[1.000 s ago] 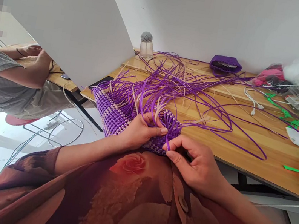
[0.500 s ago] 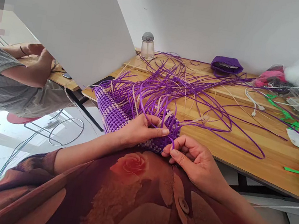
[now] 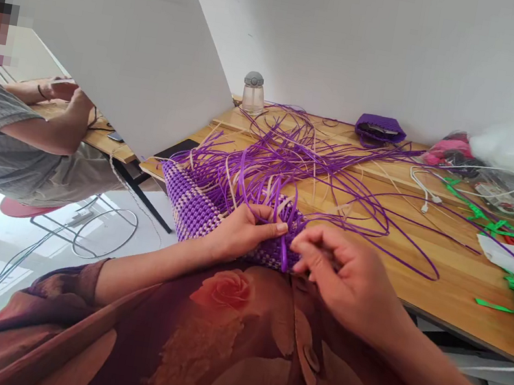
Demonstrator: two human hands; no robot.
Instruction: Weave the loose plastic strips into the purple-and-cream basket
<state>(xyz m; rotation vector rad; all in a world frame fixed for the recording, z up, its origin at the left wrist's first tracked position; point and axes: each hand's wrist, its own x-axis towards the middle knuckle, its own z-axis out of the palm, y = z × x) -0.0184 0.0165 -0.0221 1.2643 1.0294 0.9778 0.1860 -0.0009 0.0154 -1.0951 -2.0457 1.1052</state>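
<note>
- The woven basket point(image 3: 193, 205), purple with pale bands, lies at the near edge of the tabletop point(image 3: 458, 312), against the person's front.
- The left hand point(image 3: 247, 233) is at the basket's near end, thumb and forefinger narrowed on a purple strip point(image 3: 284, 259) that hangs in a loop.
- The right hand point(image 3: 346, 276) is just beside that loop, fingers curled in; whether they grip anything, I cannot tell.
- Loose strips point(image 3: 289, 145), mostly purple with some pale, spread from the basket across the tabletop.
- Behind them stand a bottle point(image 3: 253, 98) and, to its right, a purple pouch point(image 3: 368, 132).
- A white cable point(image 3: 426, 196) and green ribbon point(image 3: 497, 305) lie farther right.
</note>
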